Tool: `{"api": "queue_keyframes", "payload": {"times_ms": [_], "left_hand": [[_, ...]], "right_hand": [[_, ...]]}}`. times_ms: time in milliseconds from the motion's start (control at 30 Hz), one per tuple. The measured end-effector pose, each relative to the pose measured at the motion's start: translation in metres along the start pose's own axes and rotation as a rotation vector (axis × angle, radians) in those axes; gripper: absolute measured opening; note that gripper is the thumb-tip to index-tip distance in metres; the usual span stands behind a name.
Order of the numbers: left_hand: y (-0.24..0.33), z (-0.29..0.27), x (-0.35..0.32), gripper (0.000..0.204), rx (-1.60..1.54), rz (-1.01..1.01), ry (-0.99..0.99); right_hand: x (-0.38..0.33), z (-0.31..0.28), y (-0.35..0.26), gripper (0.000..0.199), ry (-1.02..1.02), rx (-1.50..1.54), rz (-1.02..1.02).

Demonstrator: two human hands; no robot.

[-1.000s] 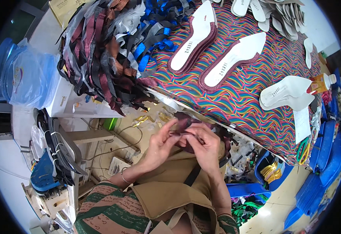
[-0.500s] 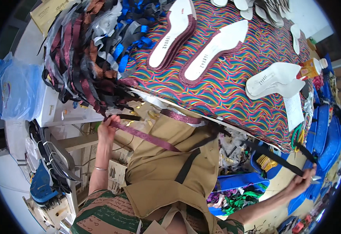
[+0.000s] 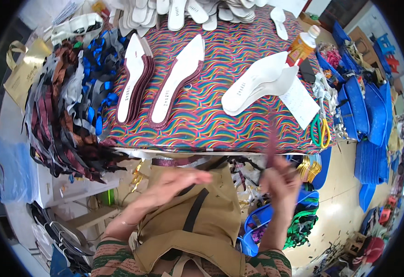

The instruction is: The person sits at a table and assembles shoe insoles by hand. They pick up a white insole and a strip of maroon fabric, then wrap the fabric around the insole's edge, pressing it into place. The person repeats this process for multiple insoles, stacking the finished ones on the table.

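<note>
Maroon strap (image 3: 272,138) stands upright, pinched in the right hand (image 3: 280,180) below the table edge (image 3: 202,150); left hand (image 3: 174,184) spread, farther off.

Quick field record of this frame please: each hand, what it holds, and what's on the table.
left hand: open, fingers out, over the tan apron, holds nothing
right hand: closed on a thin maroon strap that stands upward; blurred
table: wavy multicolour cloth
on table: maroon-edged insoles, white insoles, green-handled scissors, orange bottle
table's left edge: pile of straps
</note>
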State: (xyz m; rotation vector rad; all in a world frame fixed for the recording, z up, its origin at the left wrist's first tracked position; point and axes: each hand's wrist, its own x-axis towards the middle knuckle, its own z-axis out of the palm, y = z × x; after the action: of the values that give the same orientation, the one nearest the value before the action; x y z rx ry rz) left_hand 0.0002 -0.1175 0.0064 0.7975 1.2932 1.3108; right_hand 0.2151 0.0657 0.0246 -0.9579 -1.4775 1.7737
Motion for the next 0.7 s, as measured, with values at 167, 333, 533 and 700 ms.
{"api": "queue_keyframes", "payload": {"times_ms": [167, 333, 533, 700], "left_hand": [[0.022, 0.036, 0.069, 0.043, -0.647, -0.126, -0.001], [0.020, 0.050, 0.091, 0.034, -0.750, 0.037, 0.091], [0.012, 0.049, 0.101, 0.028, -0.862, -0.072, -0.191], [0.019, 0.060, 0.117, 0.027, -1.050, -0.268, -0.446]], "right_hand": [[-0.031, 0.026, 0.023, 0.023, -0.296, -0.078, 0.095], [-0.045, 0.013, 0.048, 0.024, -0.309, -0.274, 0.092], [0.010, 0.006, 0.039, 0.027, -0.125, 0.066, 0.099], [0.059, 0.018, 0.031, 0.022, -0.226, 0.504, 0.154]]}}
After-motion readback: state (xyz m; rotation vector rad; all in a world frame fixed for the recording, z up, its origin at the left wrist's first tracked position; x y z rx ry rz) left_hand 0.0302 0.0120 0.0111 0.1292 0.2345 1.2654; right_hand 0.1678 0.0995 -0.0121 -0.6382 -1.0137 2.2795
